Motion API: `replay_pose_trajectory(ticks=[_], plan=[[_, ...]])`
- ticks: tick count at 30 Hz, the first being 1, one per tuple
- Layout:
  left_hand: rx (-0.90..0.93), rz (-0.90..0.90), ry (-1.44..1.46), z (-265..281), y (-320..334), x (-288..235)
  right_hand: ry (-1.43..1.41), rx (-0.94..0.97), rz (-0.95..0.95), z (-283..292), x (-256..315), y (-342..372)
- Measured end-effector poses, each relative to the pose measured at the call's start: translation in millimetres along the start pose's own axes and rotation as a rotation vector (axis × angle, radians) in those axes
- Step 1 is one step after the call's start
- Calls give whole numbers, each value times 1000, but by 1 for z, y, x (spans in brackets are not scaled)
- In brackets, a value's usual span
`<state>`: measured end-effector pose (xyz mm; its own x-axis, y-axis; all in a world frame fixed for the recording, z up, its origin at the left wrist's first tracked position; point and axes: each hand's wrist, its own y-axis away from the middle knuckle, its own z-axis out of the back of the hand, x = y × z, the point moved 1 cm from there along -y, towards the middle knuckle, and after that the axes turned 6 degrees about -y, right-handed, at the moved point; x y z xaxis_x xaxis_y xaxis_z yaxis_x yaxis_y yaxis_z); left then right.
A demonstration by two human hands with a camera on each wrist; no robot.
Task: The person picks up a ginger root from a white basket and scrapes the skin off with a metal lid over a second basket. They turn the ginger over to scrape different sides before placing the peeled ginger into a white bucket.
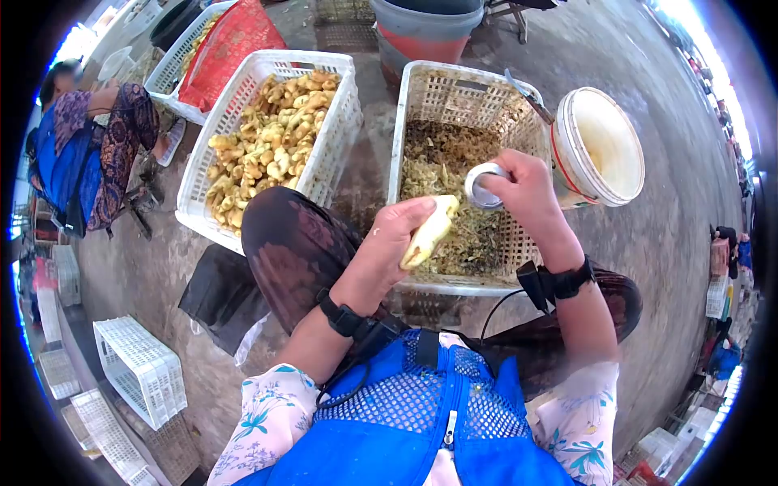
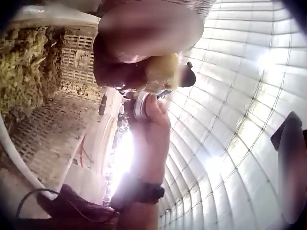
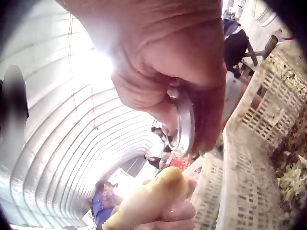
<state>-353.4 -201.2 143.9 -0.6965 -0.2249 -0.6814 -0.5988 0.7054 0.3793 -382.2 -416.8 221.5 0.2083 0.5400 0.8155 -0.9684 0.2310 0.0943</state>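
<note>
My left hand (image 1: 374, 247) holds a pale, peeled piece of ginger (image 1: 429, 233), thumb along its upper side, over the near part of a white crate (image 1: 462, 287). Brown and yellowish peel scraps (image 1: 438, 150) line that crate's bottom. Just right of the ginger, my right hand (image 1: 531, 193) grips a round silvery metal lid (image 1: 485, 197) by its edge. In the right wrist view the lid's rim (image 3: 186, 125) faces the ginger's rounded end (image 3: 170, 182), a small gap between them. Fingers of the left hand curl under the ginger there.
A white crate full of ginger (image 1: 279, 134) stands to the left. A white bucket (image 1: 600, 146) with a knife-like tool (image 1: 531, 97) at its rim stands right of the scrap crate. Behind are large tubs (image 1: 425, 36). Another person (image 1: 77, 154) sits at far left.
</note>
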Motion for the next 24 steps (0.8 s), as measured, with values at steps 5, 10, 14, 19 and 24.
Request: replay_pose_trajectory(ticks=[5, 10, 14, 19, 24], plan=[[14, 4, 217, 4, -7, 4, -359, 95, 234, -28, 5, 34], [5, -40, 198, -7, -4, 2, -118, 68, 520, -48, 0, 39], [13, 28, 99, 2, -5, 8, -166, 60, 201, -38, 4, 35], [72, 26, 97, 4, 0, 0, -292, 29, 231, -25, -5, 26], [-48, 9, 48, -2, -1, 1, -169, 48, 323, -43, 6, 35]])
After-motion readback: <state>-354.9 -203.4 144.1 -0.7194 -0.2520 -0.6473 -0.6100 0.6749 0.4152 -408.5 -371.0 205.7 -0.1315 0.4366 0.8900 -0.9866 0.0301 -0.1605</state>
